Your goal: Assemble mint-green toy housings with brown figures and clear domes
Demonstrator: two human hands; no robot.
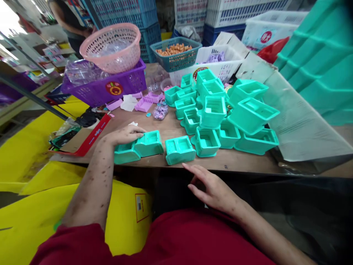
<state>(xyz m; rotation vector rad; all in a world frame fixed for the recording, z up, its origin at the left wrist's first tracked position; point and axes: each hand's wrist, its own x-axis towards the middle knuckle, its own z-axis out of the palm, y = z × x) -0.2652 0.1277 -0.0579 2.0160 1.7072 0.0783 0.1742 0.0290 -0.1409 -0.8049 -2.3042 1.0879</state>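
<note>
My left hand [125,134] rests on a teal plastic toy body [139,147] lying at the front edge of the brown table [237,160], fingers curled over its top. A second teal body [179,149] lies just right of it, untouched. My right hand [211,187] hovers below the table edge above my red-clad lap, fingers spread and empty. Behind stands a stacked pile of several teal bodies [220,110].
A purple basket [110,86] carrying a pink basket [113,46] sits far left, with pink parts [145,103] and a small bag [160,110] before it. A teal basket of orange pieces [175,51], white crates and a cardboard sheet [298,121] stand behind. Yellow bags [35,217] lie left. A person stands far back.
</note>
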